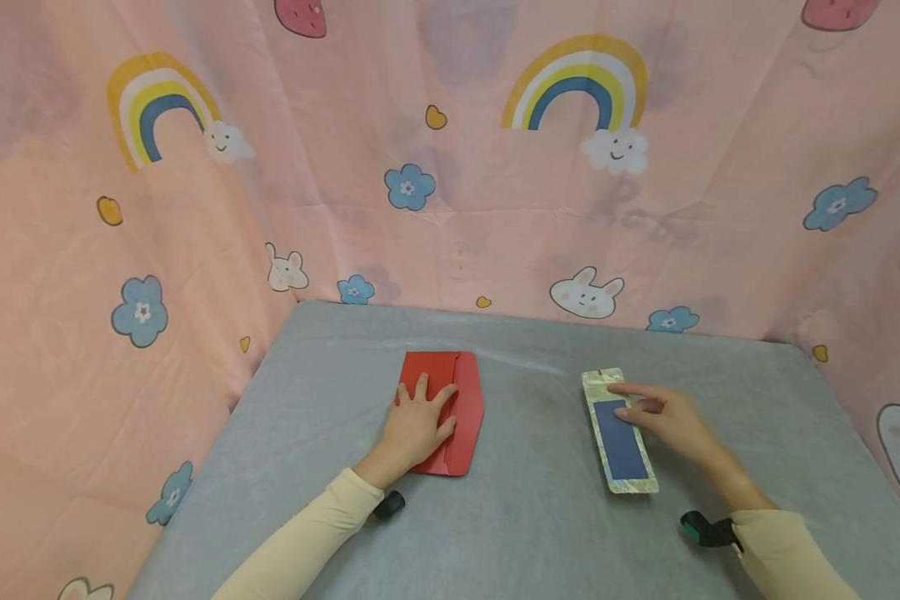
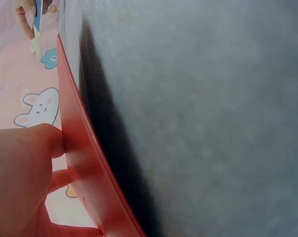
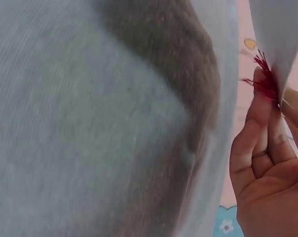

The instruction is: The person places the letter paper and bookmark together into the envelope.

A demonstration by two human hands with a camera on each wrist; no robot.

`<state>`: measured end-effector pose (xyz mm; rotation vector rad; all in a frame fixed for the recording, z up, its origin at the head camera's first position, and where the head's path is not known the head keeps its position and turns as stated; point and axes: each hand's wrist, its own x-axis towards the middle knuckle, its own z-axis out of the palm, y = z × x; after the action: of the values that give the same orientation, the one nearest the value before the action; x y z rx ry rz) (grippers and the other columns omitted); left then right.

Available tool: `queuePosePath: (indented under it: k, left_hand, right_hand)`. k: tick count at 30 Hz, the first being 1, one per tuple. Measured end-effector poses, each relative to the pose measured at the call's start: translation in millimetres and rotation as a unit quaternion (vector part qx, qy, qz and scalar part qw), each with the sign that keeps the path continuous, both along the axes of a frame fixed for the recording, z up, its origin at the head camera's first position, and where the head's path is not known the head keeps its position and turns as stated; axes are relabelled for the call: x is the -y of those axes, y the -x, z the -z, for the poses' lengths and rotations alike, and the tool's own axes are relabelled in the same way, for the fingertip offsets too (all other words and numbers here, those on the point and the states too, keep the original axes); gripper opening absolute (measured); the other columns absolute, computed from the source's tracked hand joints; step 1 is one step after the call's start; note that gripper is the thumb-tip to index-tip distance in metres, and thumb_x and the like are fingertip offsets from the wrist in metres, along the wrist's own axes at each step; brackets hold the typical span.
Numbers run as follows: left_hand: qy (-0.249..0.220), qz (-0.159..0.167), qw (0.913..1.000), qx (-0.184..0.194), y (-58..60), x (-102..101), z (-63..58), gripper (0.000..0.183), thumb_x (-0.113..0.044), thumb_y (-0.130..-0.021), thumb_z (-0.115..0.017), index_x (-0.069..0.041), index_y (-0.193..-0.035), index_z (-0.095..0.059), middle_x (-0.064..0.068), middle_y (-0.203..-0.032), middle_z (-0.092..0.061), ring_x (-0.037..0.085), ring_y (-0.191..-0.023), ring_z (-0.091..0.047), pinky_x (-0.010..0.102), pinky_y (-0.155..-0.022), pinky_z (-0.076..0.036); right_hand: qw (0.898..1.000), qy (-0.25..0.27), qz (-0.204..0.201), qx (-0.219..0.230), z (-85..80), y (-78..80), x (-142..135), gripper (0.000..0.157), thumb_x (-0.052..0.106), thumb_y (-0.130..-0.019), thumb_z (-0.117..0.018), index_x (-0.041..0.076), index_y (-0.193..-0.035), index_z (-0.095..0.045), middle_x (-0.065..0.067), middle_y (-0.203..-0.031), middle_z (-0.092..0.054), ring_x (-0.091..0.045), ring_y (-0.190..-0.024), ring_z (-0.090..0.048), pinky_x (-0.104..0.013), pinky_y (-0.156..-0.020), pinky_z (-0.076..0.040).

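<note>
A red envelope (image 1: 467, 425) lies on the grey surface left of centre, its pointed flap towards the right. My left hand (image 1: 416, 425) rests on it with the fingers spread. In the left wrist view the thumb and fingers touch the envelope's red face, and a dark shadow runs along its edge. To the right, my right hand (image 1: 671, 423) pinches a long bookmark (image 1: 621, 446) by its right side, near the upper end. The bookmark has a blue panel in a pale yellow-green patterned border. A red tassel (image 3: 269, 86) shows against my fingers in the right wrist view.
Grey cloth (image 1: 532, 517) covers the table. A pink curtain (image 1: 465, 242) printed with rainbows, rabbits and flowers hangs behind it and at both sides. Small black devices sit at the left wrist (image 1: 390, 505) and the right wrist (image 1: 708, 531).
</note>
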<state>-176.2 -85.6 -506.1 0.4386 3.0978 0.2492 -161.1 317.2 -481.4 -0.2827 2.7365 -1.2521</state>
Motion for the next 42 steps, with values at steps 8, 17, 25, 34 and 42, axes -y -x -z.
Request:
queuePosePath:
  k: [8,17,25,34,42]
  left_hand:
    - [0.001,0.002,1.0,0.002,-1.7,0.6,-1.2,0.057,-0.045,-0.095,-0.059,-0.033,-0.148,-0.043,0.023,-0.152,-0.042,0.058,-0.129,-0.047,0.058,-0.09,-0.054]
    - [0.003,0.005,1.0,-0.007,-0.9,0.2,-0.8,0.057,-0.045,-0.095,-0.059,-0.032,-0.148,-0.044,0.024,-0.151,-0.043,0.058,-0.128,-0.048,0.057,-0.088,-0.055]
    - [0.006,0.004,1.0,-0.005,-2.5,0.8,-3.2,0.056,-0.045,-0.095,-0.059,-0.032,-0.147,-0.044,0.024,-0.151,-0.043,0.058,-0.128,-0.048,0.057,-0.089,-0.055]
    - [0.013,0.008,0.9999,-0.005,-2.4,2.0,-2.3,0.057,-0.046,-0.094,-0.059,-0.033,-0.148,-0.043,0.023,-0.151,-0.043,0.057,-0.128,-0.048,0.057,-0.088,-0.055]
    - [0.008,0.009,0.9999,-0.008,-1.7,2.2,-1.2,0.057,-0.045,-0.095,-0.058,-0.033,-0.148,-0.043,0.023,-0.152,-0.043,0.058,-0.128,-0.048,0.058,-0.088,-0.054]
  right_hand:
    - [0.999,0.015,0.021,0.021,1.0,3.6,10.2,0.051,0.04,-0.093,-0.066,0.018,-0.138,-0.059,-0.011,-0.107,-0.077,0.004,-0.086,-0.064,-0.025,-0.073,-0.051]
    - [0.999,0.007,0.02,0.041,0.2,8.1,13.7,0.057,0.045,-0.092,-0.066,0.024,-0.143,-0.054,-0.01,-0.113,-0.073,0.005,-0.094,-0.064,-0.029,-0.083,-0.049]
    - [0.996,0.066,-0.034,0.047,2.7,12.1,17.6,0.062,0.031,-0.092,-0.07,0.015,-0.147,-0.047,-0.015,-0.111,-0.071,-0.001,-0.092,-0.068,-0.022,-0.08,-0.054]
    - [0.997,0.065,-0.023,0.047,-2.9,13.8,28.9,0.061,0.03,-0.091,-0.07,0.016,-0.147,-0.048,-0.015,-0.105,-0.072,-0.005,-0.088,-0.068,-0.024,-0.078,-0.053]
    - [0.996,0.069,-0.013,0.054,-2.9,18.2,39.7,0.059,0.029,-0.089,-0.073,0.016,-0.143,-0.052,-0.015,-0.102,-0.074,-0.008,-0.084,-0.069,-0.027,-0.075,-0.055]
